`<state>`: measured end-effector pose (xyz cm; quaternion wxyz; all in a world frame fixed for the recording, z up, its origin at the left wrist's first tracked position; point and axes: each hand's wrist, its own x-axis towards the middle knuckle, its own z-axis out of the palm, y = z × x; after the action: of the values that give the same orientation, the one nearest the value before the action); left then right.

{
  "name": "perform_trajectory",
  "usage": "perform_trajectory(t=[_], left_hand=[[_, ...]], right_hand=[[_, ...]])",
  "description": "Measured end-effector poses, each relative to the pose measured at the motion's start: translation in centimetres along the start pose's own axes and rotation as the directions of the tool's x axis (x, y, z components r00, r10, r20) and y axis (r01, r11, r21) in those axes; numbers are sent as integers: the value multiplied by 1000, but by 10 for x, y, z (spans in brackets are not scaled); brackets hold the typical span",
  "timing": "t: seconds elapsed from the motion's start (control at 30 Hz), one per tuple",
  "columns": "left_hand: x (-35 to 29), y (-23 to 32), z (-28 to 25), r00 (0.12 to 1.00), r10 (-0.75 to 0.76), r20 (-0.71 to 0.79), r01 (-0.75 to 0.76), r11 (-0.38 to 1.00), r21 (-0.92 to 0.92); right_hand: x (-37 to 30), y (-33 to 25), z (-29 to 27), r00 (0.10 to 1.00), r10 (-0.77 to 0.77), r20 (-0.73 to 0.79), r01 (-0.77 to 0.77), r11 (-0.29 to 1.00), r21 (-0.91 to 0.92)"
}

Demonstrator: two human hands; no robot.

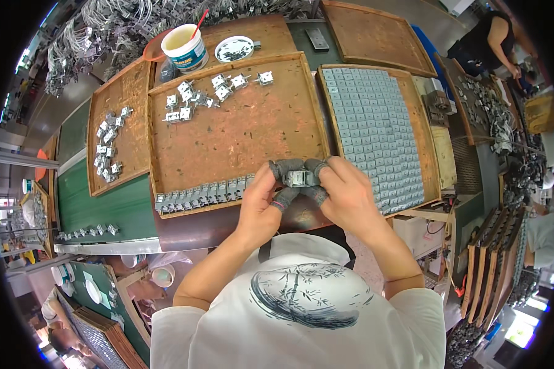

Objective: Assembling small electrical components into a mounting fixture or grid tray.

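Just above the near edge of the wooden tray (246,138), my left hand (261,206) and my right hand (349,192) meet around a small metal housing (299,178). Dark grey covers wrap the thumbs and index fingers of both hands, which pinch the piece from either side. A row of similar metal parts (206,193) lines the tray's near edge, left of my left hand. Loose metal parts (198,98) lie scattered at the tray's far side. Right of my right hand, flat grey metal pieces (372,135) fill much of another wooden tray (429,163) in close rows.
More metal parts (106,147) sit in a left tray (129,92). Behind stand a white bucket (186,52) with a red stick and a white dish (234,49) of small dark pieces. A green belt (104,203) runs at left. Another person (489,43) works at far right.
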<state>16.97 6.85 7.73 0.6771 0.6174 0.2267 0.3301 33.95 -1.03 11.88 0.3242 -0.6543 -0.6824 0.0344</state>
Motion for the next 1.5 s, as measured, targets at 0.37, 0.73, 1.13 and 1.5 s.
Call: perform_trajectory(t=[0.37, 0.73, 1.13, 1.5], left_hand=[[16, -11, 7, 973, 226, 35, -203, 785, 586], [31, -28, 11, 917, 220, 333, -379, 739, 557], [121, -132, 14, 974, -196, 109, 90, 785, 613], [119, -108, 30, 934, -345, 94, 232, 785, 574]], right_hand=[[1, -2, 3, 897, 377, 229, -431, 862, 269], [-25, 48, 15, 873, 278, 401, -431, 824, 367], [-6, 309, -21, 570, 816, -93, -629, 506, 590], [56, 494, -15, 423, 879, -220, -899, 377, -224]])
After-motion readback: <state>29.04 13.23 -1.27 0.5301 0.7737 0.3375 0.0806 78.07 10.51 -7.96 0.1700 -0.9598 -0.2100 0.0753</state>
